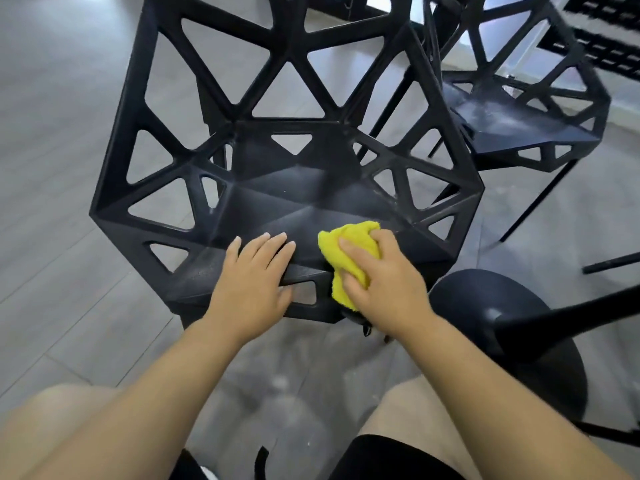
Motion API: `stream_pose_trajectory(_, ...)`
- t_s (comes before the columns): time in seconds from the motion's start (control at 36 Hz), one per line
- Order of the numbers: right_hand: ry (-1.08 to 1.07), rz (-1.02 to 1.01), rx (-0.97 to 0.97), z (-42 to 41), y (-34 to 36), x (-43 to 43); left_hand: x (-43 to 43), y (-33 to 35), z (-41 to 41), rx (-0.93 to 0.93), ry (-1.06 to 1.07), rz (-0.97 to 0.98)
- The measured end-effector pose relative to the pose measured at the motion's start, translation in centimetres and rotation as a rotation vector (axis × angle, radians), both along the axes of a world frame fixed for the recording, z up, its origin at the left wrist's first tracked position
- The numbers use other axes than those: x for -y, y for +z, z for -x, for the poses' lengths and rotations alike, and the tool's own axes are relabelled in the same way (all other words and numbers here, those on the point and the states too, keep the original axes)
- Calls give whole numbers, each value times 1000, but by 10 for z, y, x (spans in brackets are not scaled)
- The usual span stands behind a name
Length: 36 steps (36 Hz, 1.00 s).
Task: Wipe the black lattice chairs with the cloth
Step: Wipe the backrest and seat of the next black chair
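Grey plank floor (52, 133) lies under everything. The near chair (287, 202), black lattice, faces the person, with the seat's front edge closest to the camera. A second chair (519, 123) stands behind it to the right. Its seat shows a pale dusty film, so it is probably not wiped yet. A round black base (502, 306) with a slanted post sits just beside the near seat's front right corner; I cannot tell what it belongs to.

The left hand (252, 282) lies flat on the seat's front edge, left of centre, fingers straight and close together, thumb down by the front rim. It is likely bracing the chair so it does not slide under the rubbing. The right hand (384, 282) sits at the front edge, right of centre, fingers and thumb curled round the cloth (349, 244) and pressing it onto the seat.

The cloth is yellow and bunched into a wad, likely for a firmer rub. Most of it is under the right palm, poking out past the fingertips and hanging a little over the front rim. It lies just beside the left hand, not touching it.

Step judged: wiping the near seat's front, early in the task.
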State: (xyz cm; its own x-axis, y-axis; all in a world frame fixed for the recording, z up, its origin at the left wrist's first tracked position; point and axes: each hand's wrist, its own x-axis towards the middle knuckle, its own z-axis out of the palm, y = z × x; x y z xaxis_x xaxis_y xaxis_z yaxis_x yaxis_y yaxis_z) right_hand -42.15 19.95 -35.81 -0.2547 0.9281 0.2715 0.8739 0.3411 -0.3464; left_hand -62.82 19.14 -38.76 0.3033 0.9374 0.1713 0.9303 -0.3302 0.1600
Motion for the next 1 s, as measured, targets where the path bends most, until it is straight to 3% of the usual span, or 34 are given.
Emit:
stream_pose_trajectory(0.17, -306, 115, 149, -14, 21, -32, -4, 1, -4, 88, 62, 2)
stream_pose_trajectory(0.33, 57, 30, 165, 53, 16, -12, -8, -3, -5, 140, 94, -18)
stream_pose_trajectory(0.47, 144, 69, 99, 36, 12, -9, -9, -6, -1, 155, 82, -29)
stream_pose_trajectory(0.58, -112, 53, 141, -13, 10, -21, -8, -3, -1, 109, 72, -5)
stream_pose_trajectory(0.67, -335, 99, 41, -43, 11, -29, -8, -2, 0, 82, 56, 2)
stream_pose_trajectory(0.78, -450, 81, -29, -35, 4, -20, -6, 0, 4, 55, 37, 35)
stream_pose_trajectory(0.86, -420, 46, -66, -9, -1, -2, 0, 1, 19, 47, 39, 48)
stream_pose_trajectory(1.0, -93, 26, -151, 38, -5, 29, 15, 5, 56, 39, 63, 55)
